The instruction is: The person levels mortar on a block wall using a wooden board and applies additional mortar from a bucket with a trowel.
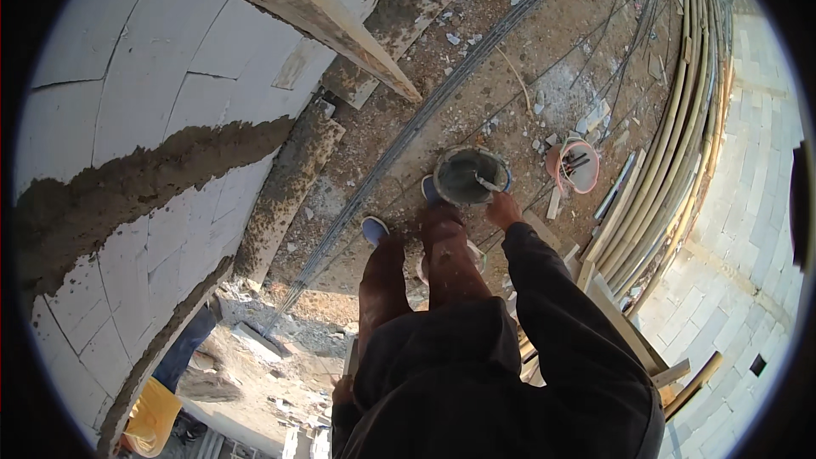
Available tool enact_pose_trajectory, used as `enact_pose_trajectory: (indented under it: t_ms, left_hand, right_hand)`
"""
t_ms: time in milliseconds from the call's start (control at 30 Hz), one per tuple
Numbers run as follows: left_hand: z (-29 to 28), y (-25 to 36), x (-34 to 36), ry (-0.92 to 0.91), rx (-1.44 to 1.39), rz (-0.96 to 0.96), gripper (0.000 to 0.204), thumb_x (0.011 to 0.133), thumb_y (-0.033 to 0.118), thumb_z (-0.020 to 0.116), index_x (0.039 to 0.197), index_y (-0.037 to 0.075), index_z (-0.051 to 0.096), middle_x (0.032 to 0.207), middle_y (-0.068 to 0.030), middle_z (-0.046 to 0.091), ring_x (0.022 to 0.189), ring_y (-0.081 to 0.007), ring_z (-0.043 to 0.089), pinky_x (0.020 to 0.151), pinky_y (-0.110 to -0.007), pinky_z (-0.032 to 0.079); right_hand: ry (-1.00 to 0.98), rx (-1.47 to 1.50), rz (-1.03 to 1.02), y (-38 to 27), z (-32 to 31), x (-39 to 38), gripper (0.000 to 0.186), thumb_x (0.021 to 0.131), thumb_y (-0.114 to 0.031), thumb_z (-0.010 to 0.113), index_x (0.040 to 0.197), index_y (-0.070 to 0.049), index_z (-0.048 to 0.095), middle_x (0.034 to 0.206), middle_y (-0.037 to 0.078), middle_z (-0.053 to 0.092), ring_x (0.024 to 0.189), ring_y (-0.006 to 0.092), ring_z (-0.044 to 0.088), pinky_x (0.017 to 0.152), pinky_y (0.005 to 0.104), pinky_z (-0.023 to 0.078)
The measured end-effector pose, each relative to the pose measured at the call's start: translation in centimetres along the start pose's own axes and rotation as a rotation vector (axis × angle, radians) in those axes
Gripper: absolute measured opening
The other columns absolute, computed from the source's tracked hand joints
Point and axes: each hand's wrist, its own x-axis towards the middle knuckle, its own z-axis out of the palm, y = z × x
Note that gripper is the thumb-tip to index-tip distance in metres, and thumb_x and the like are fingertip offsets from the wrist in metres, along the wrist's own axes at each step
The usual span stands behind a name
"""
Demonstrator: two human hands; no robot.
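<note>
My right hand [504,210] is closed around the handle of what looks like a trowel [486,183], at the right rim of a round bucket [439,172]. Wet grey mortar [463,180] lies in the bucket, and the tool's light metal part reaches over it. Just beyond my feet, the bucket stands on the dirt ground. My left hand [342,393] hangs low beside my body. Only a small part of it shows past the dark sleeve, so its fingers cannot be made out.
At left rises a white block wall [204,51] with a wide mortar band [144,161]. A wooden beam [331,21] slants overhead. Steel rods [408,132] cross the ground. Right of me are a pink-rimmed bucket [578,172] and long poles [680,153]. Another person's yellow garment [151,416] shows lower left.
</note>
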Motion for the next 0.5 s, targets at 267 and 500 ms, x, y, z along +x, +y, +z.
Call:
enact_pose_trajectory:
  t_ms: [267, 500]
  left_hand:
    - [3.4, 6.4, -0.5, -0.143, -0.301, -0.518, 0.049, 0.091, 0.01, 0.07, 0.138, 0.008, 0.057, 0.126, -0.0126, 0.062, 0.107, -0.0299, 0.065, 0.088, -0.041, 0.058]
    - [4.0, 7.2, -0.2, -0.186, -0.337, -0.602, 0.049, 0.091, 0.01, 0.07, 0.139, 0.009, 0.057, 0.128, -0.0129, 0.062, 0.108, -0.0301, 0.065, 0.087, -0.04, 0.058]
  right_hand:
    - [0.056, -0.043, 0.103, 8.3, 8.4, 11.3, 0.019, 0.089, -0.013, 0.064, 0.103, -0.001, 0.07, 0.111, 0.024, 0.07, 0.105, 0.045, 0.068, 0.088, 0.0543, 0.056]
    - [-0.184, -0.294, 0.042, 12.2, 15.9, 16.4, 0.032, 0.094, -0.014, 0.056, 0.124, -0.004, 0.064, 0.138, 0.023, 0.058, 0.129, 0.0426, 0.055, 0.101, 0.0551, 0.048]
